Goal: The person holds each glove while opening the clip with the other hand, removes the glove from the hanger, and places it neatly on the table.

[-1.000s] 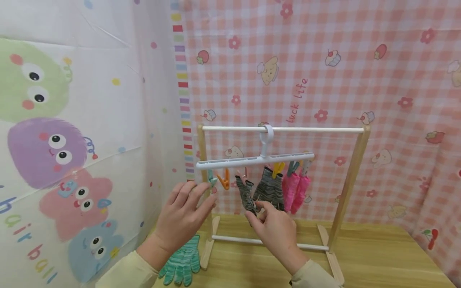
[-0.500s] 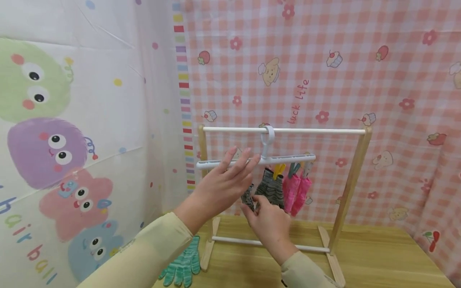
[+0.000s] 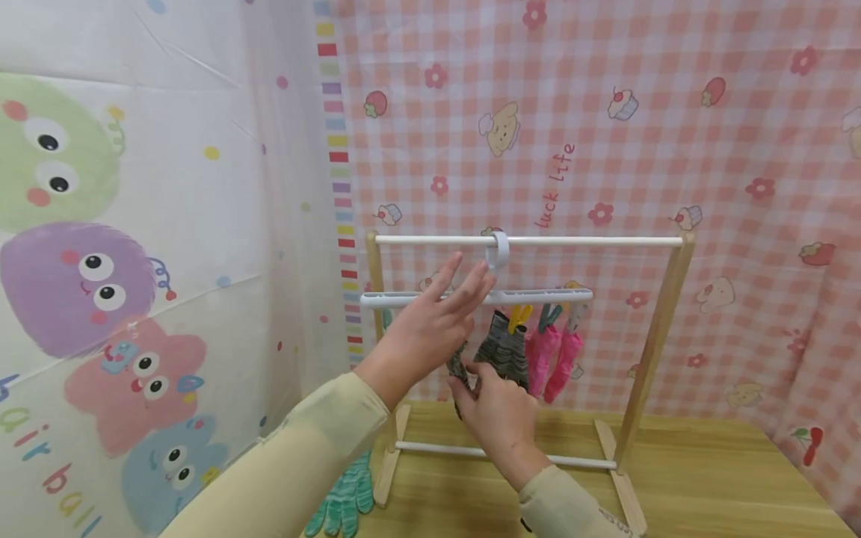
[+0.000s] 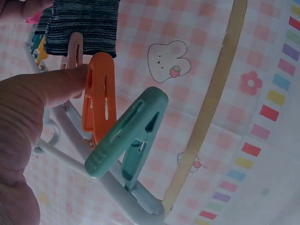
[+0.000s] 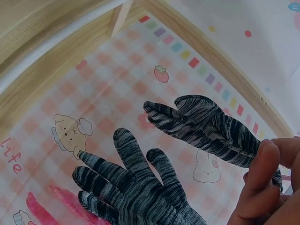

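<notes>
In the head view, my left hand [image 3: 427, 332] is raised in front of the pale blue hanger bar [image 3: 538, 297], upper fingers spread upward. Its thumb lies across a pink clothespin [image 4: 75, 47] at a dark striped glove's cuff [image 4: 89, 23], beside an orange clothespin [image 4: 101, 96]; the opposing finger is hidden. My right hand [image 3: 501, 415] pinches that black-and-grey glove [image 5: 206, 131] near its cuff. A second black-and-grey glove [image 3: 504, 347] hangs from a yellow clothespin [image 3: 520, 319], close to the right hand.
Pink gloves [image 3: 554, 359] hang at the hanger's right end. A teal clothespin [image 4: 133, 131] hangs at its other end. The hanger hooks over a white rod of a wooden rack [image 3: 652, 344]. A green striped glove [image 3: 350, 497] lies on the table [image 3: 713, 478].
My left hand has moved right and up, from beside the teal clothespin to the pink one. My right hand keeps hold of the glove, having shifted slightly left. The hanger now sits more level.
</notes>
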Demonstrator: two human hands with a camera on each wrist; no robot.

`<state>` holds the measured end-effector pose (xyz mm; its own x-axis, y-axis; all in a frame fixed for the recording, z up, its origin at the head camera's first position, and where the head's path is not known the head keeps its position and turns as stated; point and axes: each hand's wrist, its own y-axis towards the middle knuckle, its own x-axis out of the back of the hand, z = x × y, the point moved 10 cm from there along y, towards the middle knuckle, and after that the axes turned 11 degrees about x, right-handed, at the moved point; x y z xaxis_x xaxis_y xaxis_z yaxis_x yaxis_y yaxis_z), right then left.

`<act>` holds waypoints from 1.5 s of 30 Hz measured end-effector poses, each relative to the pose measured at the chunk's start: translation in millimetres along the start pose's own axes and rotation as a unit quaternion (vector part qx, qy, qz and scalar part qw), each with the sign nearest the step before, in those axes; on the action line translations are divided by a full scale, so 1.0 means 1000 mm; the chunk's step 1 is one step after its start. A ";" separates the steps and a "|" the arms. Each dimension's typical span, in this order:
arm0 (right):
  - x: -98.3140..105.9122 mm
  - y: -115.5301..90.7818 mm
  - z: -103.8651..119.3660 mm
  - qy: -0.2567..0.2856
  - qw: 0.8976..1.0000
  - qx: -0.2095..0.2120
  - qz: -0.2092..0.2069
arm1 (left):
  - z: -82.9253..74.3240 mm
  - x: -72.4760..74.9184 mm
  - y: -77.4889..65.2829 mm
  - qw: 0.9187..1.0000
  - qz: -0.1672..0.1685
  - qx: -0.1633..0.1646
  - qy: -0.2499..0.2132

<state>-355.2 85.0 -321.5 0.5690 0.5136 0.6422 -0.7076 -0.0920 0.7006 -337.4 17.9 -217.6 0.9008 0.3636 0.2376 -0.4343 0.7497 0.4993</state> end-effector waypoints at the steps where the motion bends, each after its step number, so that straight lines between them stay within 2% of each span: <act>1: 0.000 0.000 0.000 0.001 1.000 -0.001 0.000 | 0.000 -0.001 0.001 1.000 0.000 -0.001 0.003; 7: -0.003 0.002 0.004 0.000 1.000 -0.004 0.009 | -0.001 -0.008 0.002 0.999 -0.007 -0.012 0.029; 13: -0.019 0.010 0.011 -0.033 0.999 -0.004 0.038 | -0.004 -0.024 0.001 0.998 0.025 -0.031 0.049; 17: -0.025 0.015 0.016 -0.042 0.999 0.015 0.011 | -0.005 -0.032 -0.001 0.998 0.035 -0.034 0.047; 21: -0.023 0.012 0.014 -0.031 0.999 0.022 -0.016 | -0.006 -0.034 -0.001 0.998 0.022 -0.038 0.039; 29: 0.003 -0.007 0.016 -0.007 0.995 0.086 -0.051 | -0.005 -0.026 -0.004 0.998 -0.016 -0.057 0.018; 34: 0.024 -0.019 0.009 0.001 0.993 0.098 -0.064 | -0.011 -0.017 -0.004 0.996 -0.038 -0.082 0.014; 37: 0.030 -0.025 0.005 0.007 0.995 0.086 -0.041 | -0.015 -0.016 -0.005 0.995 -0.038 -0.093 0.020; 40: 0.026 -0.034 -0.004 0.028 0.998 0.045 0.030 | -0.018 -0.018 -0.006 0.994 -0.024 -0.102 0.037; 43: 0.018 -0.047 -0.013 0.060 0.992 0.012 0.106 | -0.018 -0.020 -0.008 0.993 -0.018 -0.103 0.048; 45: 0.013 -0.055 -0.019 0.083 0.986 0.004 0.142 | -0.017 -0.021 -0.009 0.993 -0.019 -0.102 0.050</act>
<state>-317.2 113.3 -357.2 0.2710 0.5988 0.7537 -0.8249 -0.2590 0.5024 -352.2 12.9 -241.2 0.9165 0.3774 0.1328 -0.4000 0.8568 0.3255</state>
